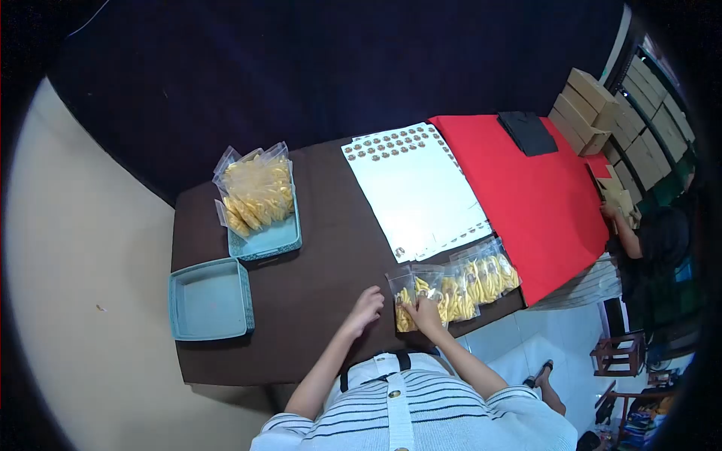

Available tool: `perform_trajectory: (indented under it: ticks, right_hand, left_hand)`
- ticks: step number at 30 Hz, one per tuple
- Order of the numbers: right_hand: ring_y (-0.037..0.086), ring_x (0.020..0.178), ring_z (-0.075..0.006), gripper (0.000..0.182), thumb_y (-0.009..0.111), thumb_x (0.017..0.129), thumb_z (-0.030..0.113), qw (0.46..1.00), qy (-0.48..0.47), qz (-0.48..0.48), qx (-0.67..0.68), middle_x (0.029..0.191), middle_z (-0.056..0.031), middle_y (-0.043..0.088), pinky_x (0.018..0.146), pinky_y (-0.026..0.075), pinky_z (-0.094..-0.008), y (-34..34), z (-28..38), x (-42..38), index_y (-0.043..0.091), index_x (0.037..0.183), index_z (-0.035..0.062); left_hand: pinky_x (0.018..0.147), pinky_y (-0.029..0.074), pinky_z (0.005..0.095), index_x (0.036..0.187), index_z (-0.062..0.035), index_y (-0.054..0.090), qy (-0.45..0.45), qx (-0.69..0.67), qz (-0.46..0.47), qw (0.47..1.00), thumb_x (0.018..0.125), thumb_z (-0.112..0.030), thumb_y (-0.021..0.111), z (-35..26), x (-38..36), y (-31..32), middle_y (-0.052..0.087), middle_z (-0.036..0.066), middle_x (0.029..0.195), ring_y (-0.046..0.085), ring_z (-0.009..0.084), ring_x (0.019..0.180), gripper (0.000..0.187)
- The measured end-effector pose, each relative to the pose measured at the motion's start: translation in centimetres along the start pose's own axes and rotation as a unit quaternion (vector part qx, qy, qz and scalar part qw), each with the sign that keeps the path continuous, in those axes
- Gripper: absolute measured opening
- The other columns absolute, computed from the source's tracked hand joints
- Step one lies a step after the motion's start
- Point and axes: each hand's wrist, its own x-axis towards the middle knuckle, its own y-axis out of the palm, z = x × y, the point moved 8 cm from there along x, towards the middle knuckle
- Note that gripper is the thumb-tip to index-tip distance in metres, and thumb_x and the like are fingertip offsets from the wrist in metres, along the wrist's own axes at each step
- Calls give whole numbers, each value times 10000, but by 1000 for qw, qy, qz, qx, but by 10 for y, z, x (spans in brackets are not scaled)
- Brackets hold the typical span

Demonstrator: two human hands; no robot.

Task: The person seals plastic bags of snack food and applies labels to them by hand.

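Note:
Clear plastic bags of yellow snack sticks [481, 279] lie in an overlapping row along the front right edge of the brown table. My right hand [427, 316] is on the bags near the row's left end, thumb out to the left and fingers bent against a bag [427, 279]. Part of that bag is hidden under the hand. Just left of the leftmost bag [404, 319], my left hand [366, 308] hovers by the tabletop, its fingers loosely bent and apart from the bags, with nothing visible in it. Small round stickers show on some bags.
White sheets [421, 199] with rows of round brown stickers lie behind the bags. A blue basket [274, 242] holds several filled bags; another blue basket [210, 301] stands beside it. Red cloth [519, 203], black folded cloth [528, 133] and cardboard boxes [583, 109] are right, near another person [662, 233].

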Motion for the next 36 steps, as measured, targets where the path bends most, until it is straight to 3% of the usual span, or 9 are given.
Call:
perform_trajectory:
  ticks: [4,9,11,18,21,24,30,35,36]
  right_hand:
    - [571,638,-268,279,661,744,211,981,-100,-158,59,681,-167,564,574,447,-361,-27,-1,-17,529,745,-35]
    - [537,663,-165,185,607,782,166,956,138,-124,227,725,-49,500,555,445,-297,-22,-104,-64,498,854,35]
    - [520,653,-160,155,569,808,174,729,401,0,554,733,-28,479,567,451,-287,11,-126,-102,486,881,65]
    - [540,670,-156,109,490,821,131,753,256,-105,596,767,-52,513,586,475,-300,8,-143,-50,466,913,77]
    - [503,629,-112,392,485,821,130,783,287,-142,534,806,-48,487,546,468,-256,-7,-133,-36,291,1156,68]
    - [518,609,-131,81,483,816,119,791,305,-133,513,742,-26,502,559,465,-291,-5,-138,-34,463,887,86]
    - [422,561,-95,176,511,814,111,800,310,-256,445,677,-9,431,498,381,-227,-32,-166,-54,436,955,37]
    - [412,795,-126,324,501,811,54,824,190,-374,381,894,-49,407,733,367,-246,-85,-130,-52,366,1102,10]
    - [412,795,-126,324,501,811,54,826,187,-368,383,894,-49,407,733,367,-246,-88,-122,-44,366,1102,10]
  left_hand:
    - [861,409,311,1294,-84,365,47,148,78,985,875,-310,515,31,25,38,481,118,1190,437,186,1090,499]
    - [813,447,307,1218,-75,437,187,290,17,938,789,-242,620,28,37,45,493,155,1116,483,234,1020,496]
    - [775,487,311,1152,-63,464,228,321,-13,919,723,-184,670,20,33,50,473,181,1075,496,270,978,491]
    - [750,515,303,1167,-64,429,198,244,-11,949,719,-115,670,32,47,50,420,184,1052,525,253,946,511]
    - [744,509,297,1165,-53,424,149,222,-14,964,711,-121,675,30,56,47,423,180,1053,543,245,920,523]
    - [758,481,320,1144,-53,437,194,308,-42,931,702,-172,687,31,67,43,470,162,1035,554,233,901,522]
    - [826,449,367,1166,-3,434,95,307,-83,943,726,-318,679,23,65,24,452,192,1137,506,268,1011,594]
    - [728,460,347,1027,23,484,343,193,-299,869,730,-75,615,-104,21,-78,500,149,1006,516,252,876,339]
    - [740,461,351,1086,12,455,441,263,-361,778,750,-66,595,-135,7,-103,476,159,1060,504,258,927,372]
